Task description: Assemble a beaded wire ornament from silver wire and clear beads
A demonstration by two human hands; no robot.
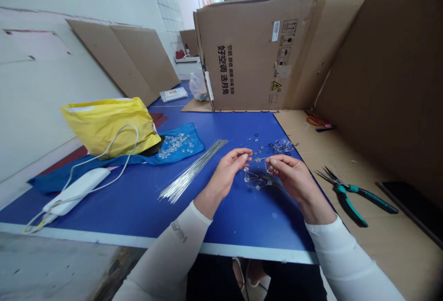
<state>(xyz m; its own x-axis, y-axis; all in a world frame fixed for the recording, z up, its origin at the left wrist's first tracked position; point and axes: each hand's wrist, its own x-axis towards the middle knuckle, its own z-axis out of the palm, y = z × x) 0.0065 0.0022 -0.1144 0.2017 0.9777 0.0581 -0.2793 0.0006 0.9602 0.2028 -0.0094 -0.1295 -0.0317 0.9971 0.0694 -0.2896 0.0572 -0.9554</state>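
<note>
My left hand is closed in a pinch at one end of a beaded wire piece with clear round beads. Thumb and forefinger of my right hand pinch a thin wire, which bends into a small loop beside the fingertips. Between the two hands a clear bead sits on the wire. The beaded part hangs just below, over the blue table. Beyond my fingers lie a few loose beads and a dark ring, and a heap of beaded wire is behind my right hand.
A bundle of straight wires lies left of my hands. Farther left are a blue cloth with clear beads, a yellow bag and a white power strip. Pliers and orange scissors rest on cardboard at right.
</note>
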